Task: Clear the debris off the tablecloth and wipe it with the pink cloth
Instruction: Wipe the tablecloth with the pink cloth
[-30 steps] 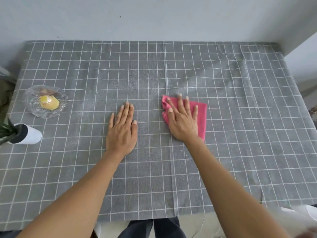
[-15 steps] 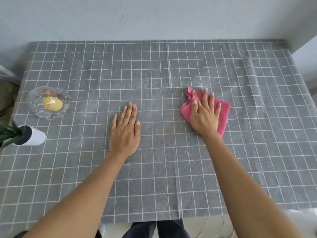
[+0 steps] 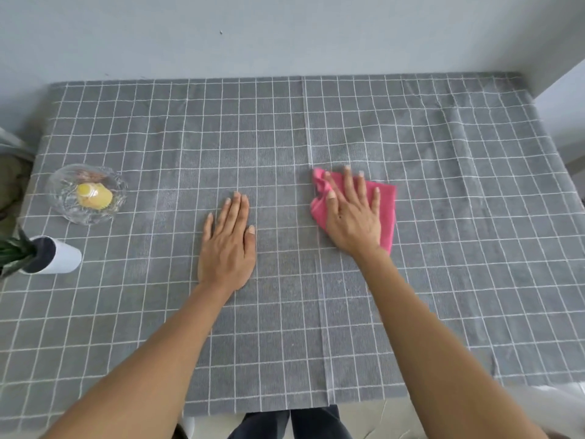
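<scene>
From the head view, a grey grid tablecloth [image 3: 443,185] covered the counter against a pale wall [image 3: 285,33]. The right hand [image 3: 353,213] pressed flat, fingers spread, on the pink cloth [image 3: 384,201] right of centre. The left hand [image 3: 228,245] lay flat, fingers together, on the fabric.

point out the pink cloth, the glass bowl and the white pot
pink cloth [image 3: 384,201], head view, bare right part beside the hand
glass bowl [image 3: 68,210], head view, near-left rim
white pot [image 3: 65,258], head view, its side wall

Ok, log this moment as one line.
phase: wiping | right hand flat on pink cloth | left hand flat on tablecloth | debris: none seen
</scene>
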Demonstrator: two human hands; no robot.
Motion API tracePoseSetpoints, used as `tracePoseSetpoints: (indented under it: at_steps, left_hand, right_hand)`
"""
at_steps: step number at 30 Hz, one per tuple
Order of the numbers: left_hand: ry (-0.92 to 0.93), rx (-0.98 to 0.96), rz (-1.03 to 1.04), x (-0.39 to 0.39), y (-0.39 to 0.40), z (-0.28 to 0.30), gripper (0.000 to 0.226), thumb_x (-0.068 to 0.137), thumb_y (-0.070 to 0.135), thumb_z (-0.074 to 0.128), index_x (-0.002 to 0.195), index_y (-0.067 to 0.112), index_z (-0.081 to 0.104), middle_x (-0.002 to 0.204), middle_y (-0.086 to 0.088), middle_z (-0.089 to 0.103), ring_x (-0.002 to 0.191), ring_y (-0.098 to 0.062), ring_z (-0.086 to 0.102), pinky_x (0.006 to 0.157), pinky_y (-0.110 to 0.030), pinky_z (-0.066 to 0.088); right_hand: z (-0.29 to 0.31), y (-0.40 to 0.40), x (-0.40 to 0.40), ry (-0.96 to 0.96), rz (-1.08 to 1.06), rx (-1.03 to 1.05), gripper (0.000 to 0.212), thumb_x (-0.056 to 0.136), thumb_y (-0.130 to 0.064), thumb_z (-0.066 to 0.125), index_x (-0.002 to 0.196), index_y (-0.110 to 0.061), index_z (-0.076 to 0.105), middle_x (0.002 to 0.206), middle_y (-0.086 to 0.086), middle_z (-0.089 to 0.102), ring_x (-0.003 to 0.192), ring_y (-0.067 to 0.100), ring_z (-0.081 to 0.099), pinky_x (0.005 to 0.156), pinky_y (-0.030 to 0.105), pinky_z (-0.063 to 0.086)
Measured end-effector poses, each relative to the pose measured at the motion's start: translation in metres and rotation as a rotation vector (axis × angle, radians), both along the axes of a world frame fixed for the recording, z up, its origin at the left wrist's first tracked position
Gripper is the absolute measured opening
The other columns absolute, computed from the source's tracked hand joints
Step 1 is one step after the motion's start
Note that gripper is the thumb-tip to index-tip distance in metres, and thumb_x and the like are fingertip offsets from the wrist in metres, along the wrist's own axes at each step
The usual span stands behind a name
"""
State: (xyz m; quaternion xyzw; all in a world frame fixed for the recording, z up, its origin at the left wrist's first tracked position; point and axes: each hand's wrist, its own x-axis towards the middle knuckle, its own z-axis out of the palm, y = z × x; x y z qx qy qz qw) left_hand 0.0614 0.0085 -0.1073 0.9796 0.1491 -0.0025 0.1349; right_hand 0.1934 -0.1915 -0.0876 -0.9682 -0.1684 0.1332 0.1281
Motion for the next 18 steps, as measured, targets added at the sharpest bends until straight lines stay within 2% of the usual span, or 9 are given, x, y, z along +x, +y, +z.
tracePoseSetpoints:
  at_steps: [4,8,10,15,18]
  left_hand:
    - [-0.013,-0.009,-0.002,0.0,0.0,0.0,0.056,0.1,0.036,0.008,0.152,0.019,0.001,0.159,0.005,-0.002,0.146,-0.009,-0.006,0.12,-0.04,-0.001]
    - [-0.002,0.01,0.009,0.0,-0.001,0.0,0.055,0.1,0.035,0.009,0.152,0.019,-0.001,0.159,0.005,-0.005,0.146,-0.008,-0.008,0.12,-0.04,-0.002]
    - [-0.002,0.003,0.011,0.0,-0.001,0.0,0.055,0.1,0.035,0.009,0.152,0.019,-0.002,0.159,0.006,-0.006,0.146,-0.008,-0.009,0.12,-0.04,-0.003]
    - [0.001,0.018,0.016,0.001,-0.002,0.001,0.056,0.099,0.034,0.01,0.152,0.019,-0.001,0.159,0.005,-0.005,0.146,-0.009,-0.007,0.12,-0.039,-0.002]
    - [0.013,0.021,0.012,0.001,-0.001,0.001,0.056,0.099,0.034,0.009,0.152,0.019,-0.002,0.159,0.005,-0.006,0.146,-0.009,-0.008,0.12,-0.04,-0.002]
  right_hand:
    - [-0.001,-0.019,0.014,-0.005,-0.282,0.011,0.052,0.101,-0.046,0.002,0.152,-0.039,-0.001,0.162,-0.001,-0.008,0.147,0.02,-0.016,0.117,0.051,-0.012]
    - [-0.001,0.009,0.006,0.02,-0.413,0.073,0.051,0.101,-0.045,0.006,0.151,-0.041,0.003,0.162,-0.001,-0.009,0.147,0.019,-0.017,0.116,0.053,-0.014]
    - [0.001,0.03,-0.001,0.036,-0.329,0.086,0.051,0.101,-0.046,0.003,0.151,-0.042,0.002,0.161,-0.001,-0.011,0.146,0.021,-0.019,0.116,0.053,-0.014]
    - [0.005,0.081,-0.02,0.043,0.119,0.122,0.05,0.101,-0.045,0.005,0.151,-0.042,0.009,0.161,-0.004,-0.01,0.146,0.018,-0.018,0.115,0.049,-0.018]
    - [0.002,0.074,-0.01,0.011,0.139,0.091,0.05,0.102,-0.044,0.006,0.152,-0.041,0.009,0.161,-0.004,-0.01,0.147,0.018,-0.017,0.117,0.049,-0.015]
